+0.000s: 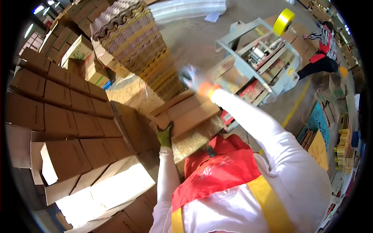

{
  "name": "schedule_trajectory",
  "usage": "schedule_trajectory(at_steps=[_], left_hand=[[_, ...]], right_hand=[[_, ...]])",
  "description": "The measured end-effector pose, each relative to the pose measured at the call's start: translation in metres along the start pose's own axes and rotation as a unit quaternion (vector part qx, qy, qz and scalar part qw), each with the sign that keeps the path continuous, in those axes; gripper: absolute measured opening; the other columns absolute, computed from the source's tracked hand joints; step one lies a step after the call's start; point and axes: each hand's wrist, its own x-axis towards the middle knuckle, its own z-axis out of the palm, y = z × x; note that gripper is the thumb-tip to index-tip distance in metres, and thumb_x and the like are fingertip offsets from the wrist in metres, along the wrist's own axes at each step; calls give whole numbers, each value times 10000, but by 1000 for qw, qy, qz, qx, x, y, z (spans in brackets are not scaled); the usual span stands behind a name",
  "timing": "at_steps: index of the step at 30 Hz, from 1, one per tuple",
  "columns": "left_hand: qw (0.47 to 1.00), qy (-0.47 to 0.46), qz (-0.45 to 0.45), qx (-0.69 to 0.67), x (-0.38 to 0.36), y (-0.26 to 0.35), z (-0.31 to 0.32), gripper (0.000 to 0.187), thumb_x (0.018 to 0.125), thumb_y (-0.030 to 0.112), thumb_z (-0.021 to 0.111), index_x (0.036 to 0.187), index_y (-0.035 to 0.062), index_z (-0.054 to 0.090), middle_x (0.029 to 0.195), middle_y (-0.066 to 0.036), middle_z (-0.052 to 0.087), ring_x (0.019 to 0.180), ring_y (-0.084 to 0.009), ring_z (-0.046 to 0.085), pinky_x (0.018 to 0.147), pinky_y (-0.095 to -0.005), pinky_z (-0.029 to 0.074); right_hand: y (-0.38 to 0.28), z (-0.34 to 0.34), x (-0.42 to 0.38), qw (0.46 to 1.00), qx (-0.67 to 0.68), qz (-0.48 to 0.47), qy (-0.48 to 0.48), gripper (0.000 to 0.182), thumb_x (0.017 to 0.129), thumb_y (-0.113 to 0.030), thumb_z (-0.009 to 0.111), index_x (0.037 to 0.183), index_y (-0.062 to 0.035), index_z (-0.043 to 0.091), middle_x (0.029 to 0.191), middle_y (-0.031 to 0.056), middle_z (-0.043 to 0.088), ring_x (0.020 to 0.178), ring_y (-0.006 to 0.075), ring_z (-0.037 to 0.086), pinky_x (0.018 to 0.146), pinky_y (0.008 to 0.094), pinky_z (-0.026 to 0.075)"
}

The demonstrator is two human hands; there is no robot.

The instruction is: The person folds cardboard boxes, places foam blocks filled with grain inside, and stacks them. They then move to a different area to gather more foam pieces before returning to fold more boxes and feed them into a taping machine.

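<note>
My left hand (165, 136), in a green and black glove, grips the near left corner of an open cardboard box (196, 120). The box's top flaps are folded outward, and it rests over a surface of straw-coloured material (190, 144). My right hand (193, 80), in a pale glove with an orange cuff, is stretched forward above the far side of the box. It is smeared by motion, so its fingers do not show clearly. Just left of it rises a tall stack of egg trays (136, 46), purplish-grey and yellowish.
Stacked cardboard boxes (62, 105) line the left side. Ahead right stands a grey metal box-sealing machine (260, 58) with a yellow tape roll (284, 22). Another person (325, 46) in a striped top bends over beyond it. A yellow line (297, 103) marks the floor.
</note>
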Motion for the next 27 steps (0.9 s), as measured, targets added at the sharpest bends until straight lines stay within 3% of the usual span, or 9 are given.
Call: schedule_trajectory(at_steps=[4, 8, 14, 16, 17, 18, 21, 24, 27], left_hand=[[999, -8, -19, 41, 7, -19, -8, 775, 694, 326, 825, 1314, -1, 493, 1216, -115, 616, 1051, -203, 592, 897, -322, 481], [998, -5, 63, 6, 6, 3, 23, 679, 732, 350, 800, 1250, -3, 539, 1180, -152, 633, 1038, -232, 614, 888, -321, 478], [999, 14, 7, 40, -58, 74, 75, 635, 798, 385, 736, 1206, -62, 546, 1148, -211, 630, 1006, -310, 621, 845, -381, 486], [955, -99, 136, 244, -7, -78, 91, 578, 896, 438, 595, 1233, -26, 518, 1226, -280, 550, 1081, -352, 544, 917, -436, 426], [964, -152, 90, 200, -15, -50, 102, 583, 896, 443, 593, 1240, -20, 511, 1235, -274, 543, 1090, -351, 537, 924, -439, 419], [979, -177, 16, 101, -30, 1, 101, 587, 895, 448, 590, 1248, -14, 505, 1243, -267, 537, 1099, -349, 529, 931, -441, 411], [980, -159, -64, -100, -32, 51, 52, 601, 893, 462, 582, 1270, 4, 486, 1268, -248, 519, 1126, -345, 507, 951, -447, 388], [989, -29, -28, -145, -41, 77, -28, 616, 892, 476, 575, 1293, 22, 466, 1294, -230, 500, 1153, -341, 485, 972, -453, 366], [985, 132, 38, -105, -47, 102, -119, 631, 890, 491, 567, 1316, 40, 447, 1319, -211, 482, 1179, -337, 463, 993, -460, 343]], right_hand=[[-27, 47, -32, 979, -185, -88, -15, 591, 890, -454, 556, 1316, -52, 483, 1323, 161, 506, 1216, 343, 478, 1038, 491, 352], [-26, 45, -157, 977, -67, -137, -147, 493, 890, -393, 556, 1270, -80, 533, 1367, 122, 486, 1274, 313, 424, 1120, 459, 253], [47, 38, -156, 985, 63, -153, -39, 358, 819, -232, 615, 1140, -76, 588, 1235, 118, 574, 1177, 305, 501, 1048, 437, 369], [44, 30, -155, 991, -12, -129, -41, 384, 764, -222, 647, 1108, -62, 583, 1186, 160, 578, 1150, 339, 515, 1030, 460, 380], [44, 43, -145, 988, -41, -42, -141, 418, 734, -237, 667, 1106, -64, 586, 1143, 164, 584, 1120, 345, 525, 1021, 468, 384], [6, 25, -110, 956, -74, 47, -280, 456, 719, -274, 677, 1112, -63, 579, 1129, 155, 580, 1110, 350, 518, 1021, 469, 379], [-131, 31, -37, 973, 89, -163, -136, 742, 660, -306, 782, 1293, -61, 482, 1285, 166, 500, 1223, 348, 444, 1062, 461, 337], [-307, 14, 25, 878, 327, -338, -86, 1038, 572, -328, 879, 1430, -71, 354, 1450, 163, 367, 1320, 384, 345, 1099, 447, 295], [-442, 18, 46, 826, 381, -416, 18, 1120, 594, -706, 699, 1467, -116, 318, 1512, 143, 299, 1379, 403, 266, 1120, 575, 175]])
